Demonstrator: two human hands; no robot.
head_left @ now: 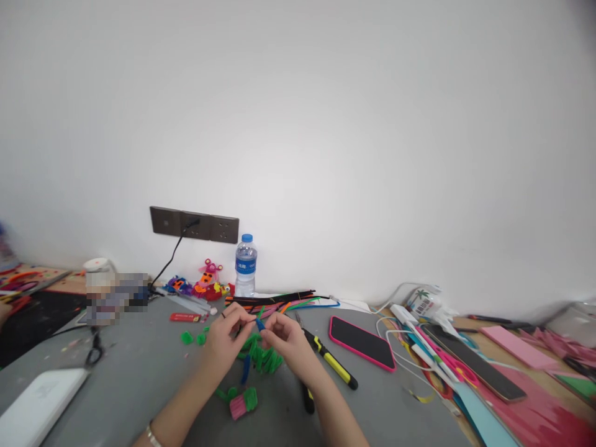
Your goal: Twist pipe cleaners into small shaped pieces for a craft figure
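Observation:
My left hand [226, 338] and my right hand [289, 343] meet above the grey table, fingertips pinched at the two ends of a short blue pipe cleaner piece [259, 324]. Beneath them lies a coiled green pipe cleaner [266, 359], partly hidden by the fingers. A darker blue fuzzy piece [245, 370] rests beside that coil. Nearer to me is a small pink-and-green fuzzy piece [243, 405]. Yellow-and-black pliers [336, 365] lie under and to the right of my right wrist, one handle partly covered by the forearm.
Behind my hands lie bundled pipe cleaners [279, 301] and a water bottle [246, 267]. Colourful fuzzy figures [207, 282] stand by the wall. A pink-edged phone [362, 343] lies right, near white cables and scissors [462, 371]. A white box-shaped device [40, 403] is at left.

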